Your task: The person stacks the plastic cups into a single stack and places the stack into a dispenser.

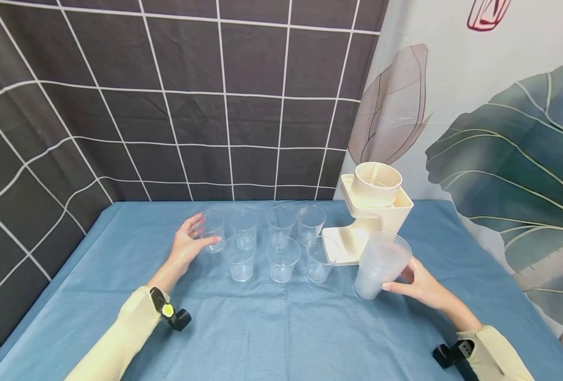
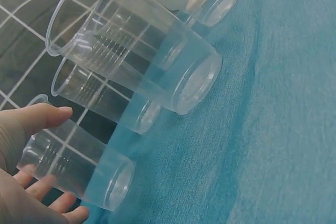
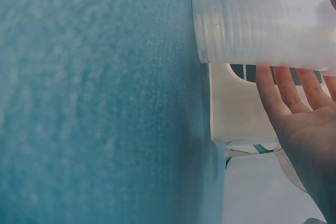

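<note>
My left hand is around a clear plastic cup at the left end of the back row, its thumb on the near side and fingers spread at the far side. Firm contact cannot be made out. That cup stands upright on the cloth. At the right, a stack of nested plastic cups stands upright. My right hand is beside it, with thumb and fairly straight fingers at its right side. In the right wrist view, the fingers reach to the edge of the stack, their tips partly hidden.
Several clear cups, such as the front middle cup, stand in two rows between my hands. Behind the stack is a cream-coloured stand with a round top and flat base. Blue cloth covers the table; a dark gridded curtain hangs behind.
</note>
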`<move>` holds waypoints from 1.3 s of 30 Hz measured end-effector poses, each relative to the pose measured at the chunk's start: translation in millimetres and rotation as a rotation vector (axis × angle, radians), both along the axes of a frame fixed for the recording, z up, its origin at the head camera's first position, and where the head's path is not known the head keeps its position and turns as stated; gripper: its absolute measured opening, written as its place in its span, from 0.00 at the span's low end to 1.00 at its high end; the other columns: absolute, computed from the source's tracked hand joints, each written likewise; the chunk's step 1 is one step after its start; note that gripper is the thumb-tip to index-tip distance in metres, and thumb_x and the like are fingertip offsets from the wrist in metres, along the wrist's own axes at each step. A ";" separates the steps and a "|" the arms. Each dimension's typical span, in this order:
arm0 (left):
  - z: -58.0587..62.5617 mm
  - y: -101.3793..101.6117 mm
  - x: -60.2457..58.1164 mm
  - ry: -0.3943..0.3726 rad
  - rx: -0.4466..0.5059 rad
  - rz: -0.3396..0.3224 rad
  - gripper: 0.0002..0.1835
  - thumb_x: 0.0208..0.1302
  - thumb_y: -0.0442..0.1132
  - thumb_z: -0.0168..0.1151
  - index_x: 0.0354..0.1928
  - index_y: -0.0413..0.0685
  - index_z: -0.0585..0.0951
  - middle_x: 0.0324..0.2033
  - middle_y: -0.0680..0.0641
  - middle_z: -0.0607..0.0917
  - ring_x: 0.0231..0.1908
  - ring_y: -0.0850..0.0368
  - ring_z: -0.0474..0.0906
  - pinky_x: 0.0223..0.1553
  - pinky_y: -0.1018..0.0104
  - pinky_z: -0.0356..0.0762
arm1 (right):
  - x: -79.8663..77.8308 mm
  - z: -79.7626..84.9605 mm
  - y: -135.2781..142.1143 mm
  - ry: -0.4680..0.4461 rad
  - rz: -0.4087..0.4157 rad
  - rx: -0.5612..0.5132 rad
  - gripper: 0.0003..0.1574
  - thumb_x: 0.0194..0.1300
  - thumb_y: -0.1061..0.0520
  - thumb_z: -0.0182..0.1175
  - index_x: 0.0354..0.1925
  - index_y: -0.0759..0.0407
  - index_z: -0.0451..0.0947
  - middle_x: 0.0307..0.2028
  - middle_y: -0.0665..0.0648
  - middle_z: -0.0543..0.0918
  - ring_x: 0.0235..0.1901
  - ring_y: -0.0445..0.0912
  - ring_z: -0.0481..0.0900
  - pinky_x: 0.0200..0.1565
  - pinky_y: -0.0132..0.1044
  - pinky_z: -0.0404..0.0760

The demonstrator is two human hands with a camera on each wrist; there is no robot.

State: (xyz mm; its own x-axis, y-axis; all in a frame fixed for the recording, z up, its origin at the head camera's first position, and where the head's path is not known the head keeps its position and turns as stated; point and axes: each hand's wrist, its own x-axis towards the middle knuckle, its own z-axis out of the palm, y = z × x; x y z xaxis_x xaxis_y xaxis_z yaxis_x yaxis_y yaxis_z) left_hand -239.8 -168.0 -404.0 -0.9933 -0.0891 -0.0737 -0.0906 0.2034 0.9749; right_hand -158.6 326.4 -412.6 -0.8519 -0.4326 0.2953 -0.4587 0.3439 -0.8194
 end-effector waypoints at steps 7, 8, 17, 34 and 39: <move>-3.0 1.1 -0.7 0.004 -0.012 0.007 0.45 0.53 0.30 0.69 0.72 0.41 0.58 0.70 0.39 0.64 0.69 0.41 0.60 0.70 0.52 0.61 | -1.1 -0.3 0.1 -0.005 0.002 0.001 0.50 0.52 0.75 0.64 0.69 0.62 0.53 0.57 0.37 0.69 0.56 0.27 0.69 0.56 0.15 0.67; -3.2 1.3 -0.2 0.002 -0.020 0.007 0.45 0.53 0.30 0.69 0.72 0.40 0.58 0.70 0.38 0.63 0.69 0.40 0.60 0.70 0.52 0.60 | -1.1 -0.2 0.0 -0.004 0.000 0.002 0.50 0.52 0.75 0.64 0.69 0.63 0.53 0.57 0.37 0.69 0.56 0.27 0.69 0.56 0.15 0.67; -3.9 1.8 2.4 -0.006 -0.036 0.013 0.43 0.55 0.32 0.68 0.71 0.41 0.58 0.70 0.38 0.64 0.69 0.41 0.60 0.70 0.52 0.60 | -0.5 -0.6 0.0 0.004 0.001 0.003 0.50 0.52 0.75 0.64 0.69 0.62 0.54 0.57 0.37 0.70 0.56 0.27 0.70 0.56 0.16 0.67; -3.6 0.5 7.5 0.007 -0.016 0.036 0.42 0.55 0.33 0.69 0.70 0.42 0.60 0.68 0.39 0.67 0.66 0.41 0.65 0.67 0.51 0.65 | -0.1 -0.6 -0.6 0.001 0.004 -0.008 0.50 0.52 0.75 0.63 0.69 0.61 0.54 0.57 0.37 0.69 0.56 0.27 0.69 0.56 0.15 0.67; -3.1 0.9 10.7 0.009 -0.009 0.049 0.42 0.55 0.34 0.69 0.71 0.43 0.59 0.68 0.40 0.67 0.66 0.41 0.64 0.67 0.51 0.65 | -0.3 -1.2 -0.7 -0.004 0.008 -0.017 0.50 0.52 0.75 0.63 0.69 0.62 0.54 0.57 0.38 0.69 0.57 0.26 0.69 0.56 0.15 0.66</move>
